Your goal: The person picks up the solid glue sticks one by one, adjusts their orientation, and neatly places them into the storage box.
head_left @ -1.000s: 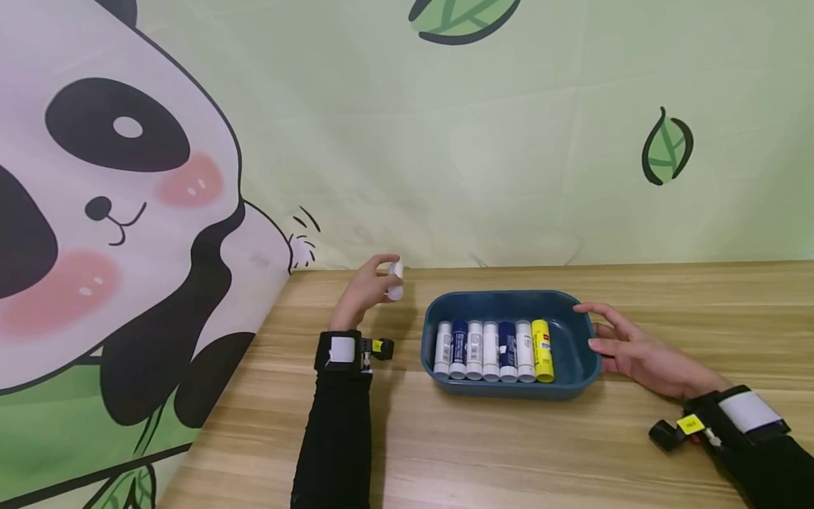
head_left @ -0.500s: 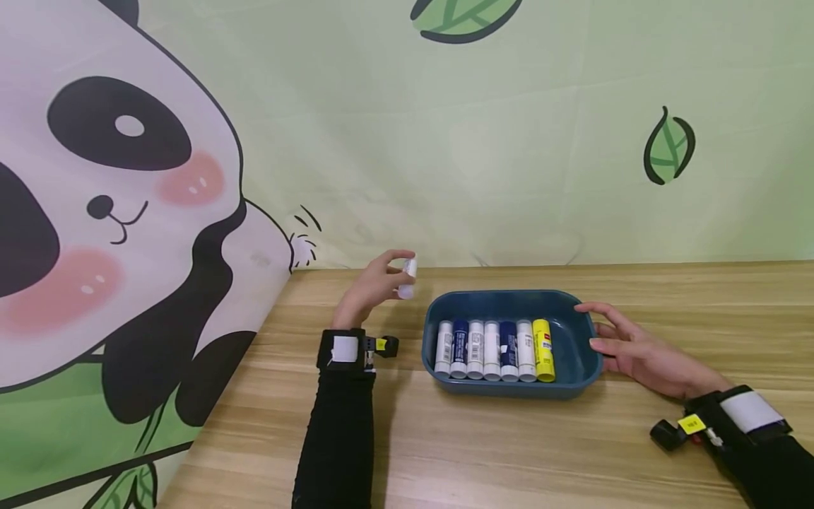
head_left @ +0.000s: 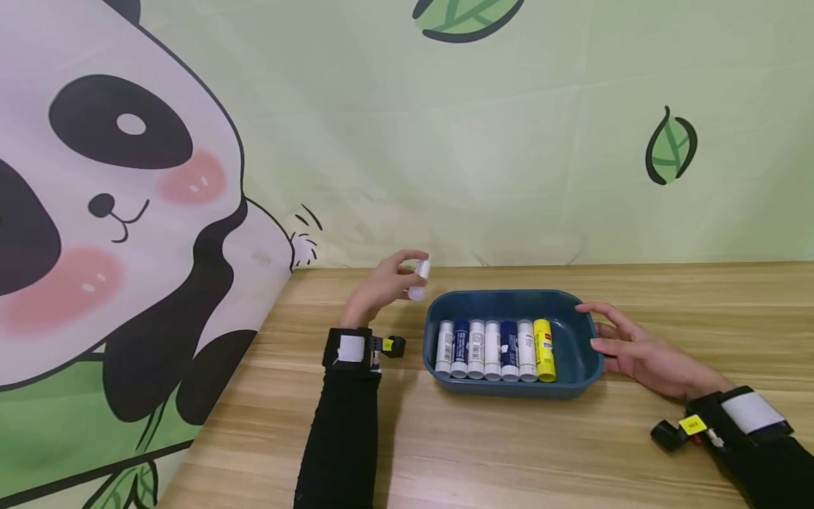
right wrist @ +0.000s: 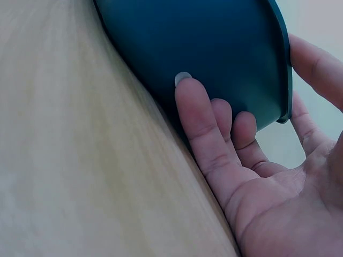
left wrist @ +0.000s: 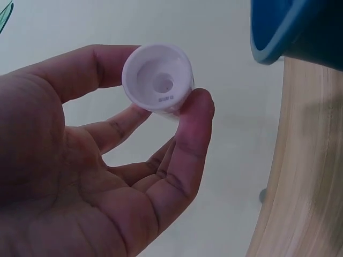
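Note:
In the head view my left hand [head_left: 384,286] is raised above the table to the left of the blue bin [head_left: 572,385]. It pinches a white glue stick [head_left: 420,277] that leans slightly. Its round hollow end shows in the left wrist view, where the glue stick [left wrist: 161,75] sits between thumb and fingers. Several glue sticks lie side by side in the bin: white ones [head_left: 492,350], dark blue ones [head_left: 509,350] and a yellow one [head_left: 544,350] at the right of the row. My right hand [head_left: 642,353] touches the bin's right end, its fingertips against the outer wall.
The bin stands on a wooden table [head_left: 483,452]. Bare bin floor shows to the right of the yellow glue stick. Behind the table hangs a green backdrop [head_left: 496,141] printed with a panda [head_left: 203,283] and leaves.
My left hand has moved to the right with the glue stick, nearer the bin, and the stick has tilted a little more. My right hand and the bin stay put.

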`<state>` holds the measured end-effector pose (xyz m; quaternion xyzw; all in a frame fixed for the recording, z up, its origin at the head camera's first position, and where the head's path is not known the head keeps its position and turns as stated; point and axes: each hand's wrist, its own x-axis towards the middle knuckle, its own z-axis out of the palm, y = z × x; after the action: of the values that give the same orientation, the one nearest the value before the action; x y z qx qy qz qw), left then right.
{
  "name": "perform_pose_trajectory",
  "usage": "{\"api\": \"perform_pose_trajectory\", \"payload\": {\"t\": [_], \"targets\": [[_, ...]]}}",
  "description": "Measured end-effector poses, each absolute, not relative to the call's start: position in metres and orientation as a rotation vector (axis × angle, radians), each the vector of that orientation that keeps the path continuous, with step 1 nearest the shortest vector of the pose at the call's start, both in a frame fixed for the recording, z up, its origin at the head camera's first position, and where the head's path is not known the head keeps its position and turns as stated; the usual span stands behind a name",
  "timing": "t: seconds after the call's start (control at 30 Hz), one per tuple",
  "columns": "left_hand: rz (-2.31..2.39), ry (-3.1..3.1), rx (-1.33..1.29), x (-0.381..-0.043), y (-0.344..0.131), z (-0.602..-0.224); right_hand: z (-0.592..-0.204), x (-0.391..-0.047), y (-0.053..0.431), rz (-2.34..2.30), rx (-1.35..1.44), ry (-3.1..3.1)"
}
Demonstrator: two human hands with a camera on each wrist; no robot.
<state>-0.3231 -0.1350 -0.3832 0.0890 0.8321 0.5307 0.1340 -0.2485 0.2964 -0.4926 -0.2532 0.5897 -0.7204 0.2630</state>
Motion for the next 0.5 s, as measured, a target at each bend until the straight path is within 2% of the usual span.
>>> {"api": "perform_pose_trajectory", "payload": {"t": [0.5], "targets": [[1.496,2.379,0.336,-0.3211,-0.1254,-0.3808,-0.4942,-0.2491,0.2969,-1.953,-0.69,1.587]]}}
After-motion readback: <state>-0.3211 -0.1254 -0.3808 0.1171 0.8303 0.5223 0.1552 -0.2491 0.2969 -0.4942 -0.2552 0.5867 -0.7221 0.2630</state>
